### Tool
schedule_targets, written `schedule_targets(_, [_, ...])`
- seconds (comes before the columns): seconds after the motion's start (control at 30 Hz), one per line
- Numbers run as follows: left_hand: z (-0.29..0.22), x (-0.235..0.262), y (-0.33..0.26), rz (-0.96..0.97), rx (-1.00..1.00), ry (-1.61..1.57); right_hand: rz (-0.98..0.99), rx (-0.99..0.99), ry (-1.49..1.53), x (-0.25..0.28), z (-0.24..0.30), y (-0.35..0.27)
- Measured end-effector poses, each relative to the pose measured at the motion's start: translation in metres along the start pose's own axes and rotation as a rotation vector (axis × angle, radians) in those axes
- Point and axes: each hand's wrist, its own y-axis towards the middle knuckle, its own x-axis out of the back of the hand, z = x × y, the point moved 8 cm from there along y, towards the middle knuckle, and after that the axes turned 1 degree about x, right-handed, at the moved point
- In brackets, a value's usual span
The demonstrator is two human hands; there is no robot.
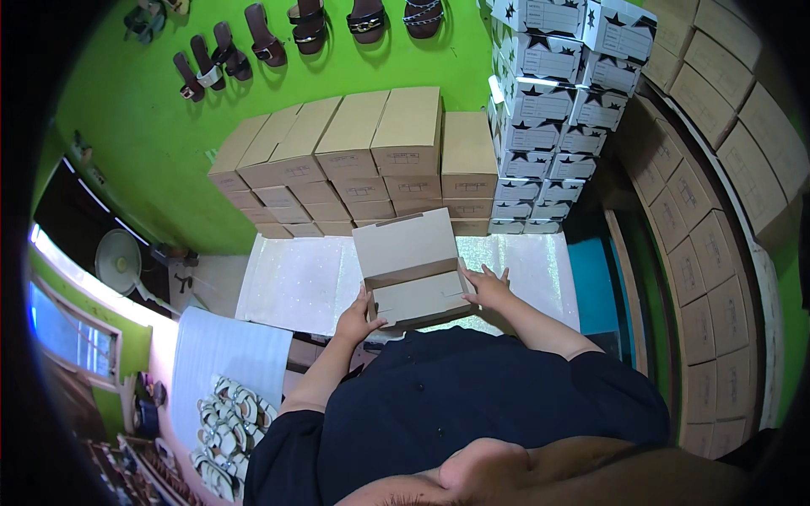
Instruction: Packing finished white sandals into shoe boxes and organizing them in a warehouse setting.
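Observation:
An opened cardboard shoe box (415, 298) is at the near edge of the white table, its lid (407, 242) raised at the back. Pale inner panels show inside it, and I see nothing lying in it. My left hand (358, 320) grips the box's left side, thumb over the near left corner and fingers along the outer wall. On the opposite side my right hand (489, 287) holds the right wall between thumb and forefinger, its other fingers spread outward.
Closed brown boxes (348, 135) are stacked at the back of the white table (295, 274). White star-printed boxes (540, 110) rise at the back right. More brown boxes (709, 312) line the right side. Pale sandals (228, 430) lie at lower left, near a fan (118, 261). Sandals (310, 27) hang on the green wall.

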Motion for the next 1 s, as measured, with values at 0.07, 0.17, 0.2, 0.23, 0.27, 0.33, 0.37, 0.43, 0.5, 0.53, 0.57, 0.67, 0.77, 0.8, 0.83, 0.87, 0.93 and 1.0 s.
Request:
schedule_targets(0.07, [-0.005,0.002,-0.002,0.005,-0.013,0.014,0.015,0.012,-0.003,0.003,-0.001,0.0])
schedule_targets(0.17, [-0.01,-0.001,-0.005,0.019,-0.002,0.041,0.061,0.019,-0.013,0.005,0.0,-0.006])
schedule_targets(0.2, [-0.01,-0.002,-0.006,0.026,0.022,0.055,0.092,0.016,-0.021,0.003,-0.001,-0.008])
schedule_targets(0.23, [-0.013,-0.004,-0.006,0.022,0.026,0.055,0.092,0.021,-0.024,-0.002,-0.004,-0.007])
schedule_targets(0.27, [-0.014,-0.008,-0.006,0.045,0.084,0.065,0.1,0.023,-0.006,-0.007,-0.005,-0.007])
schedule_targets(0.33, [-0.01,-0.016,-0.006,0.063,0.149,0.071,0.144,0.02,-0.016,-0.016,-0.01,-0.005])
schedule_targets(0.37, [-0.01,-0.018,-0.006,0.029,0.131,0.143,0.149,0.027,-0.024,-0.018,-0.01,-0.005])
schedule_targets(0.43, [-0.007,-0.025,-0.009,-0.008,0.125,0.209,0.129,0.064,-0.032,-0.022,-0.01,-0.002])
schedule_targets(0.5, [-0.008,-0.026,-0.007,0.003,0.152,0.236,0.139,0.078,-0.03,-0.025,-0.012,-0.001])
schedule_targets(0.53, [-0.009,-0.026,-0.007,0.002,0.16,0.231,0.145,0.086,-0.022,-0.027,-0.013,0.0])
schedule_targets(0.57, [-0.01,-0.026,-0.008,0.004,0.173,0.218,0.152,0.094,-0.028,-0.028,-0.013,0.001])
schedule_targets(0.67, [-0.008,-0.028,-0.008,-0.002,0.191,0.205,0.157,0.107,0.026,-0.033,-0.015,0.004])
schedule_targets(0.77, [-0.005,-0.03,-0.006,0.007,0.191,0.207,0.137,0.115,0.073,-0.039,-0.021,0.012])
schedule_targets(0.8, [-0.005,-0.031,-0.005,0.023,0.186,0.207,0.132,0.124,0.065,-0.04,-0.024,0.015])
schedule_targets(0.83, [-0.005,-0.031,-0.005,0.023,0.188,0.208,0.126,0.131,0.059,-0.042,-0.024,0.019])
schedule_targets(0.87, [-0.003,-0.032,-0.005,0.031,0.19,0.193,0.119,0.112,0.068,-0.036,-0.019,0.014])
schedule_targets(0.93, [0.001,-0.033,-0.007,0.07,0.192,0.154,0.119,0.112,0.072,-0.036,-0.018,0.018])
schedule_targets(1.0, [0.001,-0.031,-0.013,0.073,0.175,0.158,0.107,0.119,0.101,-0.028,-0.012,0.014])
